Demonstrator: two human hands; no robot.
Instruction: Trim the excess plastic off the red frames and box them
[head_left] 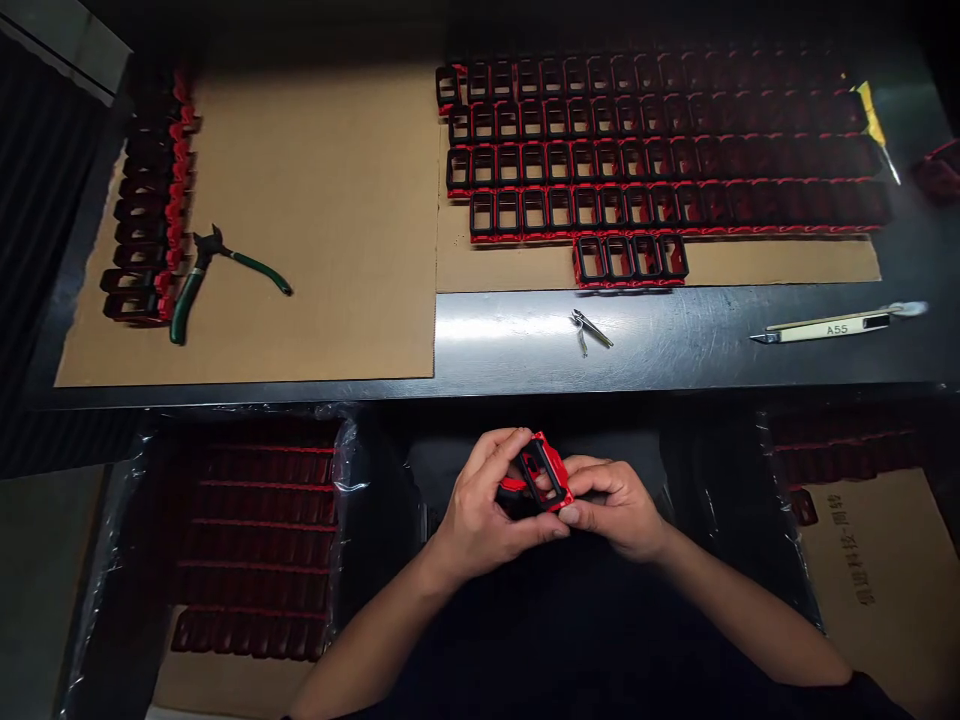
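Observation:
A red and black plastic frame (553, 470) is held tilted between my two hands, in front of the table's near edge. My left hand (484, 500) grips its left side, fingers over the top and thumb below. On the right side, my right hand (611, 505) pinches the red lower corner between thumb and fingers. Beyond the hands, nail clippers (591, 330) lie on the metal table. Green-handled cutting pliers (214, 260) rest on the left cardboard. Rows of similar frames (559, 205) stand on the cardboard at the right.
Another column of frames (139, 230) lines the left cardboard sheet (322, 220). A utility knife (832, 328) and a yellow-handled tool (871, 115) lie at right. Below the table, a plastic-lined box of frames (255, 545) stands left, another box with cardboard (885, 570) right.

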